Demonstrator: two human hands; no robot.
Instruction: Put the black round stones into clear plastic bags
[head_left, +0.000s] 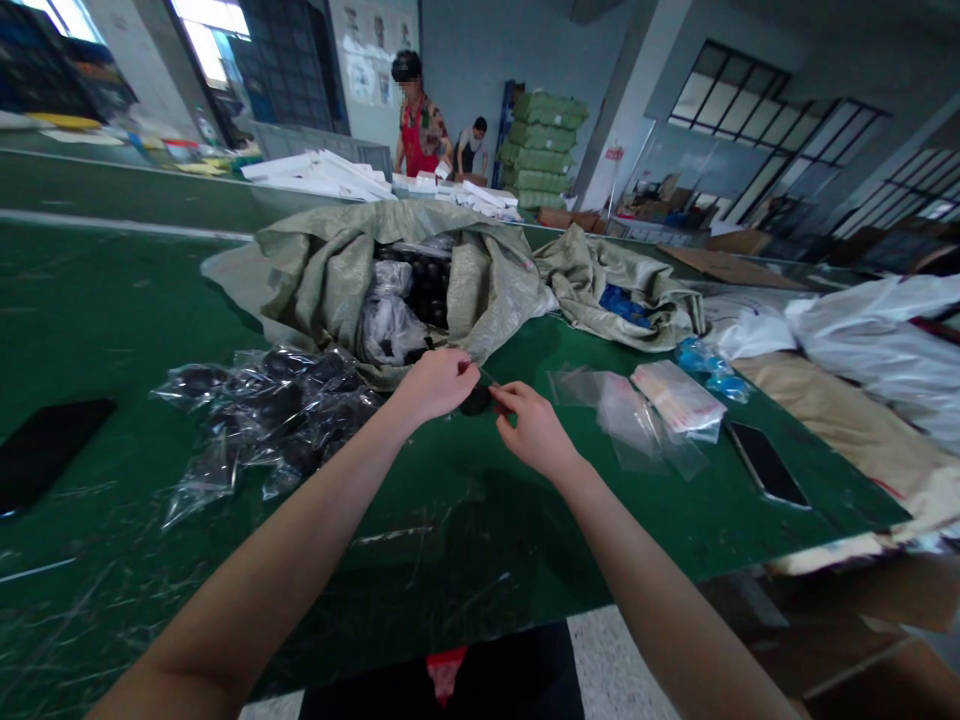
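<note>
Above scuffed green table [465, 540], between both hands: small round black piece [475, 401]. Left hand [435, 383] fingertips pinched on its upper edge, right hand [534, 428] fingers closed on its side. Beside left: crinkly clear bagged pieces [262, 410]; behind: open woven sack [390, 270].

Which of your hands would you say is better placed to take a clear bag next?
Right, probably: the right hand is nearer the clear bags, while the left hand helps hold the small black part.
</note>
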